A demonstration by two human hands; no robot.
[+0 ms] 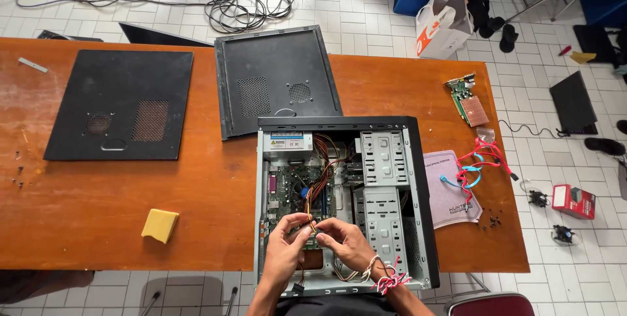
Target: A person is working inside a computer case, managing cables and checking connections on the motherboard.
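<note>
1. you are looking down at an open computer case [418,185] lying on its side on a worn wooden table [215,224].
2. your left hand [287,241] is reaching into the near end of the case, its fingers curled in and pinching a bundle of yellow, orange and black wires [318,188] near the end closest to you.
3. your right hand [343,241] is sitting just beside the left, the fingertips of the two hands meeting; its thumb and fingers are pressing together on the same wire end, though the connector itself is too small to make out.
4. the wires are running from your hands up over the green motherboard [290,188] toward the power supply [287,141] at the far end of the case.
5. a red and white string [386,282] is hanging around your right wrist.
6. two black side panels are lying flat on the table beyond the case: one [121,103] well to the left, the other [277,81] touching the case's far edge.
7. a yellow sponge [160,224] is resting on the table left of the case.
8. to the right of the case, a pinkish bag [450,192] is lying with red and blue cables [480,166] partly on it, and a green expansion card [468,100] is sitting farther off.
</note>
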